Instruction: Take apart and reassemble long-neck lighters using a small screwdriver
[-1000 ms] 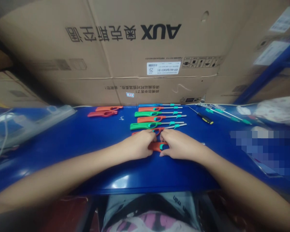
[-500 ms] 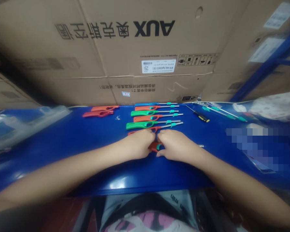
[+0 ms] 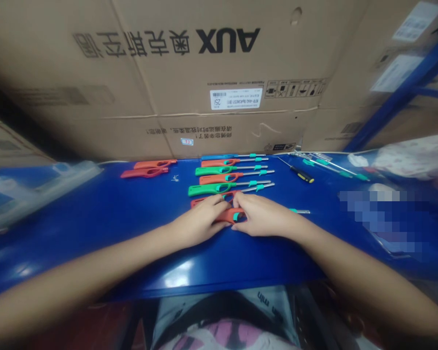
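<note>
- orange lighter lies flat on blue worktop, mid-width, a bit nearer the front edge than the back, between the two hands
- left hand on its handle end, fingers curled down over the orange body, closed onto it, palm down
- right hand on the other side, fingers bent and pressed on the lighter just beside the teal trigger; thumb low at the trigger
- both hands touching each other's fingertips over the lighter; only a short orange stretch and the trigger show between them
- metal nozzle tip with teal collar sticks out from behind right hand, pointing to the worktop's right edge
- row of lighters just behind the hands toward the back edge, green and orange alternating, one blue at the far back, nozzles to the right; nearest orange one partly covered by the fingers
- two orange shells at back edge, left of the row, well apart from the hands
- screwdriver black/yellow handle, back right; loose nozzle rods beside it
- clear plastic tray at left edge, blurred, contents unreadable
- cardboard box stands behind the back edge, print upside down
- right end of worktop pixelated, can't make out; exact grip under the palms hidden, lighter's handle end covered by left hand
</note>
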`<state>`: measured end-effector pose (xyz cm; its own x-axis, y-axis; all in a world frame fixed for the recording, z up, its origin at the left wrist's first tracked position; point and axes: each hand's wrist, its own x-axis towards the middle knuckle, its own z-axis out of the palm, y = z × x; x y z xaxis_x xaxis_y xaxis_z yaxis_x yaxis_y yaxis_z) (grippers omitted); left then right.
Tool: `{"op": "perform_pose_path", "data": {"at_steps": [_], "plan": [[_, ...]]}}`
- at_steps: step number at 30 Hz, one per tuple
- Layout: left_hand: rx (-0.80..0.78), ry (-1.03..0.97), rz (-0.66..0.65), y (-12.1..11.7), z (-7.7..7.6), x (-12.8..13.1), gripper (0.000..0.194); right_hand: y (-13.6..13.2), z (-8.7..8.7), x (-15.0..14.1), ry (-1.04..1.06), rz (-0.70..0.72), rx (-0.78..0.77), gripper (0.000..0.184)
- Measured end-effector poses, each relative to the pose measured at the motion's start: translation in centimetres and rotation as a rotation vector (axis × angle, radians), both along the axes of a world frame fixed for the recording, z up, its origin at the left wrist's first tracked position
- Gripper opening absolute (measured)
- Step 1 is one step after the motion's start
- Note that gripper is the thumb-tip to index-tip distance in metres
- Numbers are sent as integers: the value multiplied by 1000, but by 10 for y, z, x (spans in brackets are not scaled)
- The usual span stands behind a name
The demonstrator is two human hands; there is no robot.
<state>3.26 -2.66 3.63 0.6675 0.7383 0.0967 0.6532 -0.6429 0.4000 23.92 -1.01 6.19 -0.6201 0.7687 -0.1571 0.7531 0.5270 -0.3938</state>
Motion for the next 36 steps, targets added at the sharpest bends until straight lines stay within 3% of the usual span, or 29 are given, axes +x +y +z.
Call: {"op": "perform_pose_path", "data": {"at_steps": [9, 15, 19, 30, 36], "plan": [[167, -141, 20, 0, -24, -21, 31, 21, -2, 11, 283, 1, -156, 44], [85, -257, 84, 0, -22, -23, 29, 28, -9, 8, 569, -63, -383, 47], [59, -341, 137, -2, -18, -21, 27, 33, -14, 4, 705, -84, -342, 40], [2, -544, 415, -2, -11, -22, 29, 33, -11, 9, 257, 34, 41, 25], [0, -409, 302, -2, -11, -23, 33, 32, -10, 10, 217, 87, 20, 27]]}}
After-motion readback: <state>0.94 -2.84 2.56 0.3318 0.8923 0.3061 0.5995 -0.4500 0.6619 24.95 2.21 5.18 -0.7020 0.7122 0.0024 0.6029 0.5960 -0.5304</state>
